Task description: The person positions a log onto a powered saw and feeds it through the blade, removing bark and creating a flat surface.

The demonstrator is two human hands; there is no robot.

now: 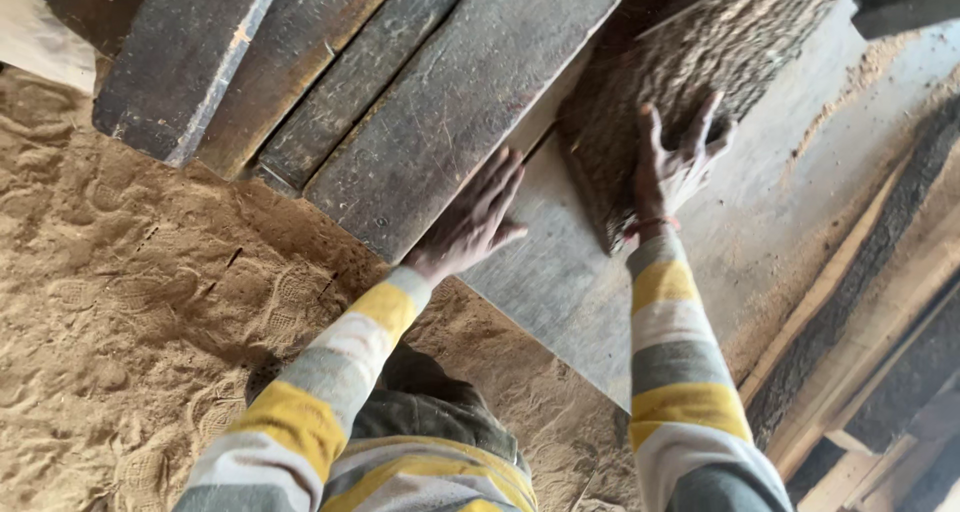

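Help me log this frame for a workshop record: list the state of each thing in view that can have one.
left hand: open, flat on a dark plank
right hand: open, fingers spread on the bark slab
dark plank: lying flat, beside others
bark slab: rough side up, on the table
table: dusted with sawdust
sawdust floor: marked with footprints

Soft daylight from the upper right brightens the dusty table [800,172], leaving a shadow on the sawdust floor [130,302] beneath the planks [330,82]. No harsh glare; slight motion blur softens both hands, and the frame is tilted.
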